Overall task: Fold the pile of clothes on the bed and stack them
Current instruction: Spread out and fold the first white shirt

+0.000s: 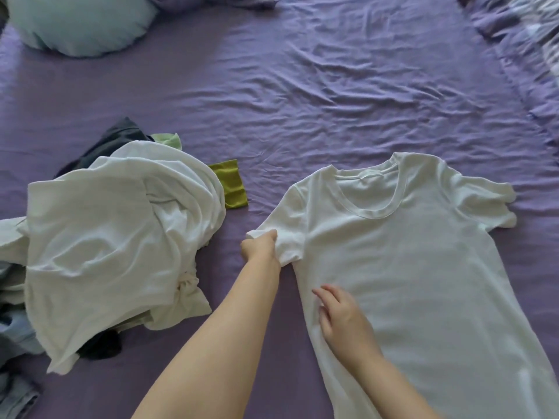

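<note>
Just then, a white t-shirt [408, 267] lay spread flat, front up, on the purple sheet [302, 86] toward the bed's near right corner, its neckline pointing to the far edge and its hem running off the near edge of view. Its right sleeve lay a little bunched toward the bed's right edge.

The left hand [260, 244] reached in from the near edge and gripped the cuff of the shirt's left sleeve, fingers curled round the cloth so that the sleeve was gathered and creased there. The right hand [338, 316] rested palm down on the shirt's left side seam, below that sleeve, its fingers [325, 293] straight and slightly spread, pressing on the fabric without pinching it.

A pile of clothes [115, 243] sat toward the bed's near left corner, well apart from the spread shirt. On top was a crumpled white garment; dark cloth [121, 137] showed behind it and again under its near edge, and a pale green scrap [168, 140] poked out at the far side. A small olive-green piece [231, 184] lay flat on the sheet just beside the pile's right side, between the pile and the shirt. Blue denim-like cloth [15, 337] lay at the left edge, partly under the pile.

A pale blue pillow [78, 22] sat at the far left corner, and rumpled patterned bedding [532, 40] ran along the right edge.
</note>
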